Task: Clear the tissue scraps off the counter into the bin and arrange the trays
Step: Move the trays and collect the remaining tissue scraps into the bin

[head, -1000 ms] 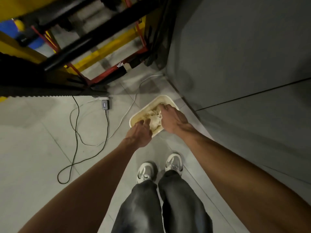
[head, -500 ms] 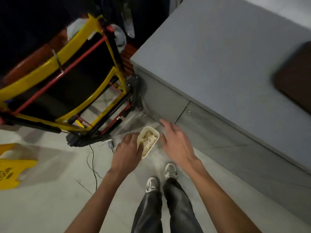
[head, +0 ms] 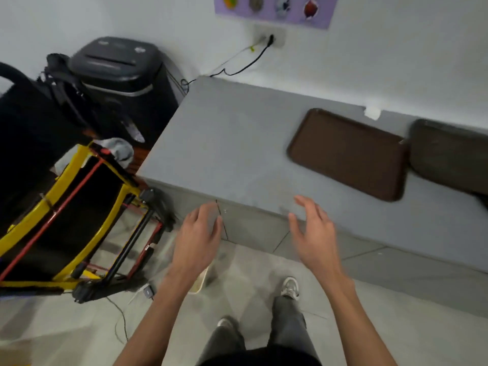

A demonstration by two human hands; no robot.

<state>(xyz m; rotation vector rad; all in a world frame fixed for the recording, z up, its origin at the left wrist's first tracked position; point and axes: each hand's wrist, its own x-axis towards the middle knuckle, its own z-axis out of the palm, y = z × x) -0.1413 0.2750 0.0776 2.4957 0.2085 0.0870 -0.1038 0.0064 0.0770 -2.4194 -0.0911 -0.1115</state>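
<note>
A: Grips?
B: Left grip (head: 198, 239) and right grip (head: 314, 233) both released, fingers spread, nothing held, at the near edge of the flat grey surface (head: 232, 143).
A: Trays?
B: Brown rectangular plastic tray (head: 348, 154) flat at 2 o'clock from right grip. Darker second tray (head: 449, 157) just beside its 3 o'clock end.
A: Scraps, bin?
B: Small white tissue scrap (head: 372, 113) at the brown tray's 12 o'clock, by the wall. Cream plastic bin (head: 198, 285) on the floor at 6 o'clock of left grip, mostly hidden.

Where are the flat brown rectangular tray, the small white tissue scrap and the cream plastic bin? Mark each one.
Flat brown rectangular tray (head: 348, 154): head view, centre of its base.
Small white tissue scrap (head: 372, 112): head view, its middle.
Cream plastic bin (head: 199, 285): head view, its visible rim corner.
</note>
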